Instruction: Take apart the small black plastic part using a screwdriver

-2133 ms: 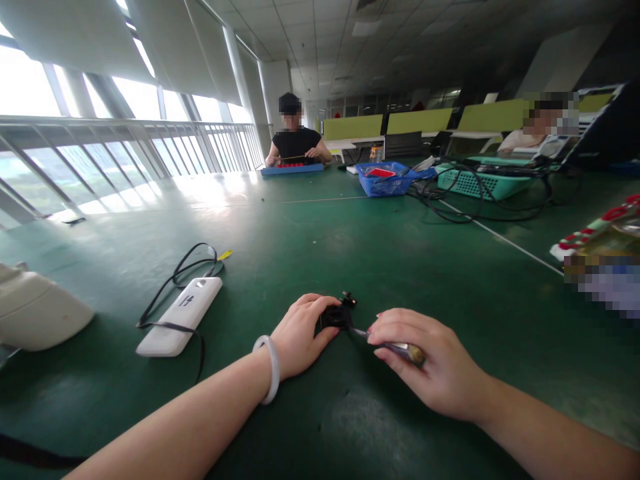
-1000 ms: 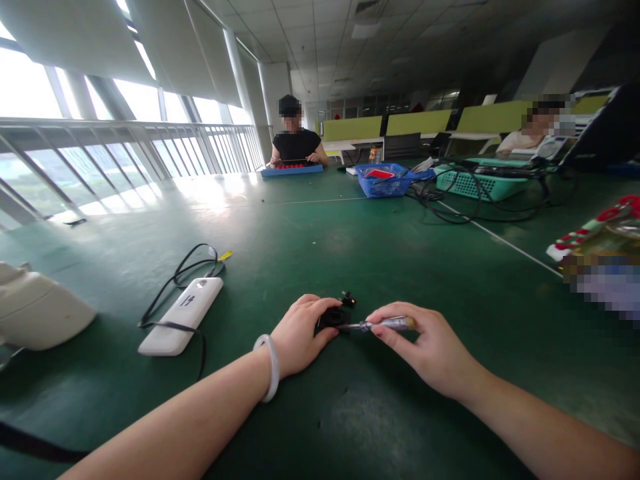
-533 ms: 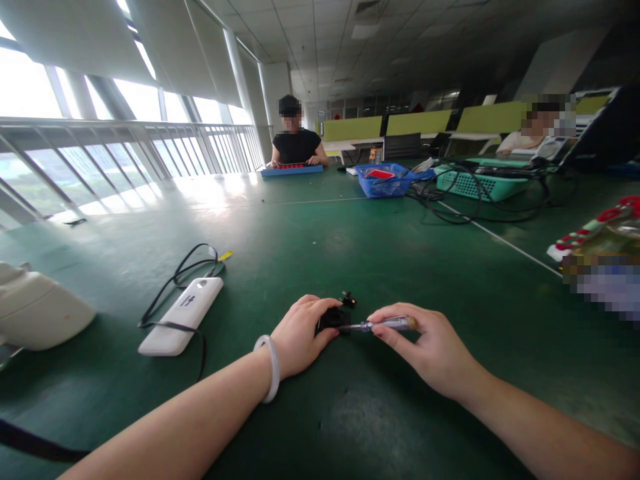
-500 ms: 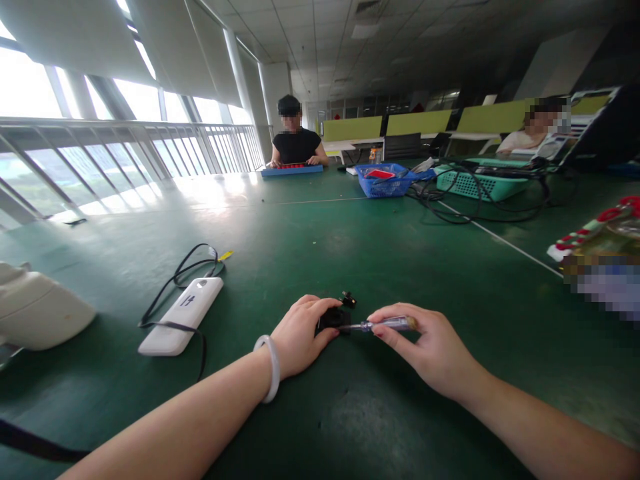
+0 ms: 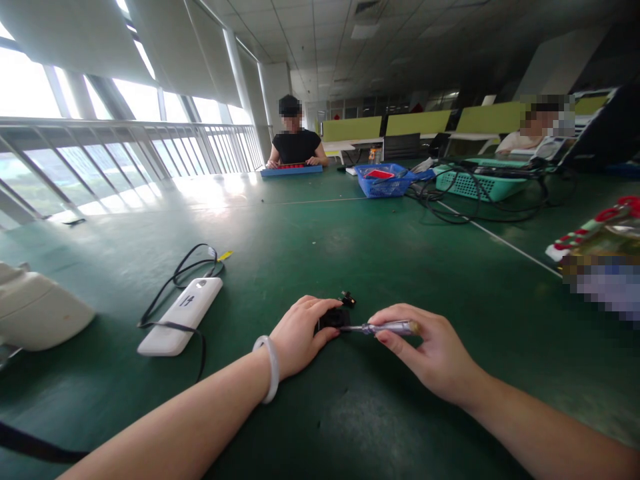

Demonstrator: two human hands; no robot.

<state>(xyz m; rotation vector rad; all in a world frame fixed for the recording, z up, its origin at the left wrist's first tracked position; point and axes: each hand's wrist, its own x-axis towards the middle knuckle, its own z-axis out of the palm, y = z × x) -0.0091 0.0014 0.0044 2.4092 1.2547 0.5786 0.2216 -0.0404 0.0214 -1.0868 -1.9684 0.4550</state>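
My left hand (image 5: 301, 333), with a pale bangle (image 5: 271, 369) at the wrist, grips a small black block-like part (image 5: 334, 320) against the green tabletop (image 5: 280, 260). Its thumb and fingers cover much of that part, so its kind is unclear. My right hand (image 5: 425, 343) pinches a screwdriver (image 5: 397, 327) by its clear purplish handle. The screwdriver lies nearly level, and its metal shaft points left to the near right edge of the black part. Whether the tip sits in a screw cannot be made out. Just behind the part lies a small black piece (image 5: 347, 299) with shiny metal bits.
At left lie a white power bank (image 5: 183, 317) with a black cable and a cream-coloured object (image 5: 40, 307). Farther back stand a blue basket (image 5: 385, 190), a green basket (image 5: 500, 187) and tangled black cables (image 5: 465, 213). A person (image 5: 297, 143) sits across the table, another (image 5: 530, 133) at far right.
My right hand's fingers have shifted slightly right along the screwdriver handle, and the handle looks turned a little. The left hand and the black part stay in place.
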